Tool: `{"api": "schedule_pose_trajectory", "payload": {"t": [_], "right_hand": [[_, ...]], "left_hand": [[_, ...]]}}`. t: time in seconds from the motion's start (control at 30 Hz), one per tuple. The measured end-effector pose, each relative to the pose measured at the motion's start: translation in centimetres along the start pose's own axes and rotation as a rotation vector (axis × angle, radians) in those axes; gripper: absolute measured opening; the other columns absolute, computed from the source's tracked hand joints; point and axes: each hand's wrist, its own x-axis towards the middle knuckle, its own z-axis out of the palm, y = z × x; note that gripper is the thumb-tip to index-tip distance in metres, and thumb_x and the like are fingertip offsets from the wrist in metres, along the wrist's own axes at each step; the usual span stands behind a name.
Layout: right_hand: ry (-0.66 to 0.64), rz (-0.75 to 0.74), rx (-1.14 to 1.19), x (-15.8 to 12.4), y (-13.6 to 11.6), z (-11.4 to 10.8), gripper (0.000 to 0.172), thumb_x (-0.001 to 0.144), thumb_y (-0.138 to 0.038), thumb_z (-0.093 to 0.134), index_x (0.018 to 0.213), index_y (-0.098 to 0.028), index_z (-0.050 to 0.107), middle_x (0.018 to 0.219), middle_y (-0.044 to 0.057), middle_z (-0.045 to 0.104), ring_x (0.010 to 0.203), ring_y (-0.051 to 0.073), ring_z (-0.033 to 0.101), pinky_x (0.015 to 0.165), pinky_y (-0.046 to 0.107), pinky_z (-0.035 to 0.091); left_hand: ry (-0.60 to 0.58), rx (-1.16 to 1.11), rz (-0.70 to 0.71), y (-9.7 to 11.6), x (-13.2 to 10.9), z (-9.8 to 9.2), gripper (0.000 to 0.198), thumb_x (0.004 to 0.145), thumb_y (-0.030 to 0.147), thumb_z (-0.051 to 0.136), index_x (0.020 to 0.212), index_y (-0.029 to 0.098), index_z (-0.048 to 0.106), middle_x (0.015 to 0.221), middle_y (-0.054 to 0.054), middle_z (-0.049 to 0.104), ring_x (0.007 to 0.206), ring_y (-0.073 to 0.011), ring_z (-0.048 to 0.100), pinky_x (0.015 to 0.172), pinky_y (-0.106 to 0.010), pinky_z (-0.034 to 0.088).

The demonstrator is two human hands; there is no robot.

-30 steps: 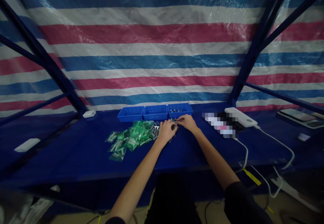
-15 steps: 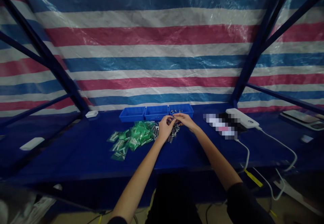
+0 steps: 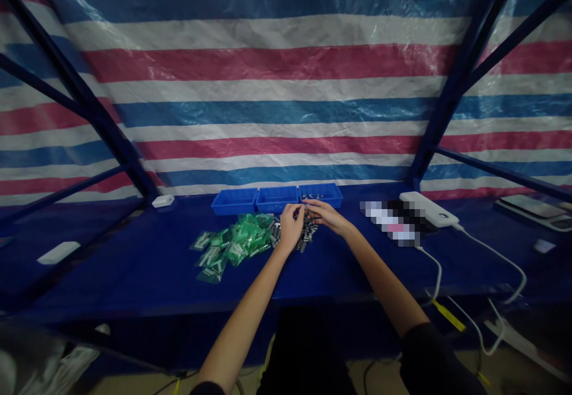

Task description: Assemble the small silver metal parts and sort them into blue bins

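Observation:
Above a pile of small metal cylinders, my left hand is closed, thumb and fingers pressed together; whatever they hold is too small to make out. My right hand reaches in from the other side, fingers stretched and a little apart over the same pile. Its fingertips are close to those of the left. Beside the pile on the left lies a heap of green plastic bags with pale pieces in them. Behind the hands stands a blue tray with a few small metal parts.
Two more blue trays continue the row to the left. At right lie a phone, a white power bank and white cables. Small white devices rest at left. Blue frame posts and a striped sheet close off the back.
My right hand's fingers have spread and moved slightly away from the left fingertips. My left hand stays over the pile, its fingers a little more closed.

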Motion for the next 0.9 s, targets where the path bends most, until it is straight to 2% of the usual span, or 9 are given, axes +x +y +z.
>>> {"api": "schedule_pose_trajectory", "payload": {"t": [0.17, 0.33, 0.53, 0.9], "right_hand": [[-0.037, 0.017, 0.017, -0.30, -0.26, 0.10, 0.039, 0.076, -0.032, 0.063, 0.113, -0.024, 0.058, 0.083, 0.001, 0.065, 0.069, 0.008, 0.058, 0.058, 0.016, 0.045], [-0.020, -0.010, -0.040, -0.43, -0.36, 0.19, 0.041, 0.074, -0.034, 0.064, 0.114, -0.025, 0.058, 0.081, 0.000, 0.065, 0.072, 0.009, 0.058, 0.060, 0.017, 0.045], [-0.030, -0.014, -0.071, -0.35, -0.20, 0.00, 0.043, 0.074, -0.029, 0.064, 0.116, -0.024, 0.056, 0.080, 0.000, 0.065, 0.073, 0.009, 0.059, 0.062, 0.018, 0.046], [0.018, 0.016, -0.021, -0.26, -0.24, 0.15, 0.035, 0.075, -0.025, 0.063, 0.110, -0.023, 0.060, 0.076, -0.001, 0.065, 0.066, 0.007, 0.058, 0.060, 0.016, 0.046]], "left_hand": [[0.000, -0.017, -0.044, 0.21, 0.02, -0.10, 0.018, 0.085, 0.025, 0.047, 0.082, 0.016, 0.062, 0.080, -0.004, 0.059, 0.076, -0.0143, 0.055, 0.071, -0.026, 0.043], [-0.003, -0.010, -0.059, 0.36, 0.04, -0.15, 0.017, 0.085, 0.025, 0.047, 0.083, 0.017, 0.062, 0.082, -0.004, 0.058, 0.077, -0.0142, 0.055, 0.073, -0.026, 0.043], [-0.025, -0.038, -0.102, -0.04, 0.04, 0.02, 0.019, 0.085, 0.029, 0.048, 0.086, 0.017, 0.063, 0.086, -0.005, 0.060, 0.082, -0.0150, 0.056, 0.076, -0.027, 0.044], [-0.033, -0.092, -0.167, -0.24, 0.01, 0.19, 0.018, 0.083, 0.030, 0.050, 0.085, 0.015, 0.061, 0.086, -0.005, 0.060, 0.080, -0.0137, 0.056, 0.074, -0.025, 0.044]]}}
